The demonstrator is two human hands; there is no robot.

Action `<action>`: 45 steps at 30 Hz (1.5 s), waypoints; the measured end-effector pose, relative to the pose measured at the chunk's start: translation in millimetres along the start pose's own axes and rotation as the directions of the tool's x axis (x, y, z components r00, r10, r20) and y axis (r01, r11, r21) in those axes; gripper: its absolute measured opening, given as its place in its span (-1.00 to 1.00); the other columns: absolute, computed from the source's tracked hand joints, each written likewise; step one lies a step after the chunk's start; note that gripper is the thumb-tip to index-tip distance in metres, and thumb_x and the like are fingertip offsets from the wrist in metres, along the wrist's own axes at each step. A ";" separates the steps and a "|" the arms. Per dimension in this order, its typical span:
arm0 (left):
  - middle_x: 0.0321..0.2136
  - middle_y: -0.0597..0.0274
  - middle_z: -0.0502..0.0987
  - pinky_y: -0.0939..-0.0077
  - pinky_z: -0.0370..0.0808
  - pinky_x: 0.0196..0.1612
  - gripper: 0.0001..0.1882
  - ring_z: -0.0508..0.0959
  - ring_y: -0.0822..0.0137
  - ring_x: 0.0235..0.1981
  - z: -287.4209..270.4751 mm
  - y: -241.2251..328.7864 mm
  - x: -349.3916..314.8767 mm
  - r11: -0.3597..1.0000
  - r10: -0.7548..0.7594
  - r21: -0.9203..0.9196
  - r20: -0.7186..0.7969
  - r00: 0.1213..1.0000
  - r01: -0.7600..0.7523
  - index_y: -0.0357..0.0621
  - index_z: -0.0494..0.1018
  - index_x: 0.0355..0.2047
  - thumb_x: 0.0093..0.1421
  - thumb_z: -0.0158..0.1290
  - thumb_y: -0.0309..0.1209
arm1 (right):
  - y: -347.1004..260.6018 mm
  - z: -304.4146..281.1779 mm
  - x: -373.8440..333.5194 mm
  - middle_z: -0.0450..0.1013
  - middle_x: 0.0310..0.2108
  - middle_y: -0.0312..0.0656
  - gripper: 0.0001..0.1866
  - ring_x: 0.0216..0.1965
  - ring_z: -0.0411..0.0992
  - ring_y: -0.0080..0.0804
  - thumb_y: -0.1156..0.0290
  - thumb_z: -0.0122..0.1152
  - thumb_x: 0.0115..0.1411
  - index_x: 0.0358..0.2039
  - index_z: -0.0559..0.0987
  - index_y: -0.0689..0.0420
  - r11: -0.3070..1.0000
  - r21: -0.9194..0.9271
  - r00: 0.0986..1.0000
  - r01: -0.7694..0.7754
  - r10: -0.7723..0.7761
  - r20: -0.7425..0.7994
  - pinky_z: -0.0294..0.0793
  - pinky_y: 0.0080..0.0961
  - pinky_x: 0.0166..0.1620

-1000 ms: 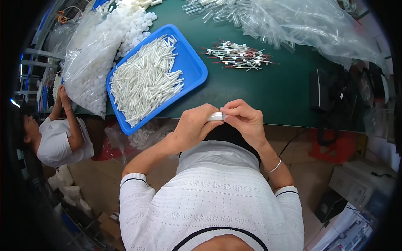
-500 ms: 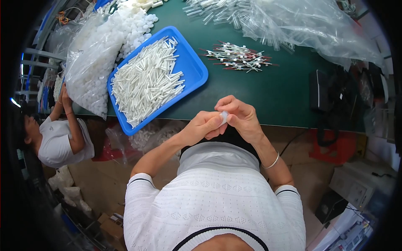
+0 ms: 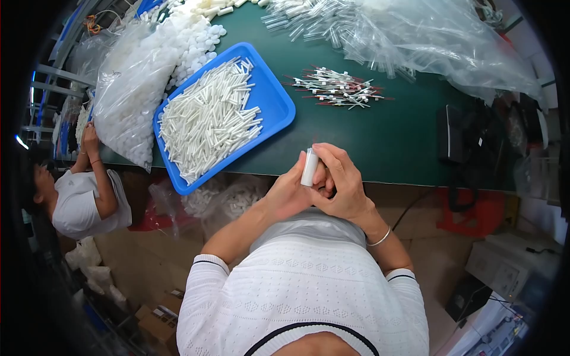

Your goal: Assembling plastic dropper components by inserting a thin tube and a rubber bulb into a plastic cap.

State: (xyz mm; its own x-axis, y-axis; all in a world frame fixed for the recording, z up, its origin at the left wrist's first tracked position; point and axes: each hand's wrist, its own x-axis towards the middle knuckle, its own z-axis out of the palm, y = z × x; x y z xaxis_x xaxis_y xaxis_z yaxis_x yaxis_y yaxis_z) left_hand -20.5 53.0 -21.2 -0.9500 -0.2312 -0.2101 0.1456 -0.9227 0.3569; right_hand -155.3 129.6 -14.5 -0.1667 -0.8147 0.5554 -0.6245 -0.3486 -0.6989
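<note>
In front of my waist, at the table's near edge, a short white cylinder (image 3: 309, 168) stands nearly upright between my hands. My left hand (image 3: 289, 191) is closed along its left side, with the thumb against it. The fingers of my right hand (image 3: 346, 185) curl over its top and right side. Some fingertips are tucked behind the cylinder and partly hidden. Beyond my hands lies a loose pile of thin white sticks with red wire ends (image 3: 339, 87). To the left, a blue tray (image 3: 274, 114) holds a heap of short white rods (image 3: 208, 121).
A clear bag of white round caps (image 3: 127, 101) leans at the left, caps spilling beside it. Transparent tubes (image 3: 303, 24) and a plastic bag (image 3: 433, 41) cover the far right. A black box (image 3: 454, 133) stands rightward. Another person (image 3: 89, 190) works at the left.
My hands have turned the white cylinder more upright, so more of its side shows. Both hands and forearms have shifted slightly, and my right fingers now reach over its top.
</note>
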 end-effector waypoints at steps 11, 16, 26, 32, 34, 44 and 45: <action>-0.44 0.20 0.50 0.56 0.39 -0.35 -0.60 0.47 0.45 -0.45 -55.2 24.5 -118.3 0.698 0.248 0.690 -0.483 0.840 0.191 -0.27 0.49 -0.31 0.35 -0.12 -0.15 | 37.6 -38.6 35.1 0.40 -0.15 -0.11 -0.53 -0.06 0.34 -0.10 0.42 0.38 -0.08 -0.09 0.51 0.15 0.966 -0.247 0.996 -0.080 0.084 0.005 0.38 -0.27 -0.04; -0.36 -0.10 0.59 0.38 0.48 -0.15 -0.66 0.60 0.05 -0.28 -84.7 29.6 -171.8 -0.516 0.582 0.695 -0.144 0.800 0.500 -0.41 0.52 -0.25 0.18 0.08 -0.30 | 96.0 -59.2 48.0 0.41 -0.33 -0.17 -0.82 -0.22 0.35 -0.17 0.48 0.28 0.01 -0.34 0.52 0.15 0.773 -0.614 0.986 -0.161 0.148 -0.073 0.36 -0.29 -0.18; -0.27 0.14 0.50 0.45 0.46 -0.38 -0.57 0.49 0.25 -0.40 33.6 49.8 6.1 -0.599 0.501 0.771 0.572 0.650 -0.216 -0.16 0.51 -0.10 -0.06 0.24 -0.56 | 29.5 -62.4 31.3 0.38 -0.46 -0.25 -0.85 -0.37 0.36 -0.25 0.58 0.31 -0.06 -0.48 0.51 0.11 0.843 -0.518 0.990 -0.142 0.114 -0.086 0.33 -0.35 -0.30; -0.57 0.24 0.45 0.38 0.37 -0.50 -0.87 0.43 0.25 -0.54 18.8 59.8 26.3 -0.632 0.431 0.744 0.570 0.700 -0.217 -0.18 0.51 -0.36 0.04 0.20 -0.53 | 2.7 -54.0 33.0 0.43 -0.39 -0.29 -0.69 -0.31 0.39 -0.29 0.48 0.38 -0.11 -0.29 0.56 0.10 0.868 -0.493 0.996 -0.057 0.083 0.033 0.32 -0.31 -0.21; -0.59 0.20 0.45 0.37 0.36 -0.50 -0.88 0.43 0.22 -0.55 20.9 61.4 22.1 -0.586 0.439 0.774 0.552 0.709 -0.239 -0.19 0.51 -0.39 0.03 0.20 -0.54 | -1.6 -44.0 42.6 0.43 -0.35 -0.30 -0.51 -0.27 0.40 -0.31 0.41 0.40 -0.14 -0.11 0.52 0.11 0.851 -0.521 0.994 0.059 -0.001 0.110 0.31 -0.26 -0.13; -0.48 0.11 0.60 0.41 0.50 -0.33 -0.84 0.59 0.25 -0.45 -53.8 269.8 44.5 -0.489 0.760 0.834 0.265 0.594 0.254 -0.17 0.60 -0.35 0.17 0.05 -0.41 | 13.0 -18.1 38.0 0.32 -0.67 -0.24 -0.90 -0.65 0.23 -0.58 0.51 0.20 0.19 -0.42 0.51 0.27 0.956 0.045 0.956 -0.289 0.285 0.076 0.20 -0.62 -0.56; -0.45 0.10 0.59 0.36 0.51 -0.27 -0.85 0.58 0.19 -0.39 -72.8 296.5 55.2 -0.621 0.736 0.731 0.419 0.532 0.284 -0.13 0.61 -0.34 0.14 0.07 -0.41 | 10.1 -17.2 36.8 0.33 -0.66 -0.23 -0.91 -0.65 0.24 -0.57 0.51 0.19 0.19 -0.41 0.51 0.26 0.952 0.025 0.951 -0.305 0.302 0.069 0.21 -0.62 -0.56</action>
State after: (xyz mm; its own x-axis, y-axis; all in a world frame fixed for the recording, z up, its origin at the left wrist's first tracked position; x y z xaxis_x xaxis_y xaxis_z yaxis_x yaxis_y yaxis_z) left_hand -9.6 -255.9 6.8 -0.5138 -0.6731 0.5320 -0.5621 0.7326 0.3839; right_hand -180.9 104.1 6.6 -0.2946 -0.9120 0.2856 -0.5250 -0.0953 -0.8457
